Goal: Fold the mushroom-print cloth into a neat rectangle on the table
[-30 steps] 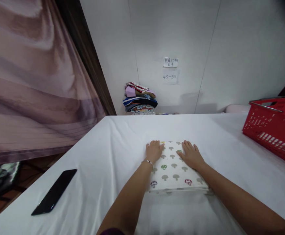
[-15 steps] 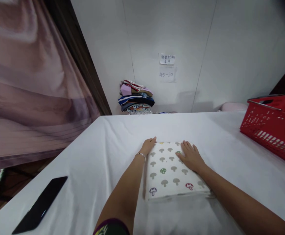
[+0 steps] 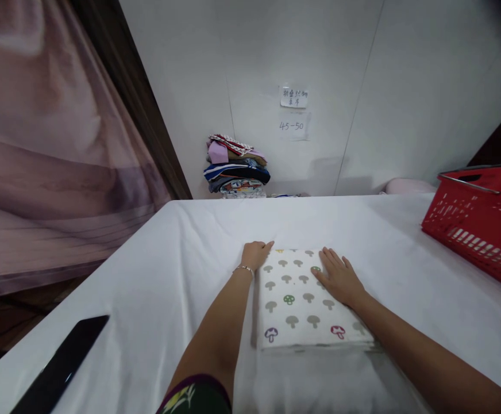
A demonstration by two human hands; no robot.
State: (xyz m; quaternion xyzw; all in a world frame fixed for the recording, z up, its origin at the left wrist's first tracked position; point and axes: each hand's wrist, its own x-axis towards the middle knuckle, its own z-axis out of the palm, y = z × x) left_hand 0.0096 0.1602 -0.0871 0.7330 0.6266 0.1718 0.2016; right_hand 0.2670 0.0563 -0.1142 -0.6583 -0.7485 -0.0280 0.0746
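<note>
A folded white cloth (image 3: 297,310) printed with grey, green, red and purple mushrooms lies flat on the white-covered table. My left hand (image 3: 254,255), a bracelet at its wrist, is at the cloth's far left corner, closed on the edge; its fingertips are partly hidden. On top of the cloth, near its right edge, my right hand (image 3: 340,280) lies flat with the fingers stretched out and the thumb apart.
A red plastic basket (image 3: 478,221) with a metal handle stands at the right of the table (image 3: 181,259). A black phone-like slab (image 3: 63,365) lies at the front left. Behind the table are stacked folded fabrics (image 3: 237,169) and a pink curtain (image 3: 61,144) hangs left.
The view has shifted slightly. My left hand has turned a little at the corner, its knuckles now more rounded. My right hand stays flat on the cloth.
</note>
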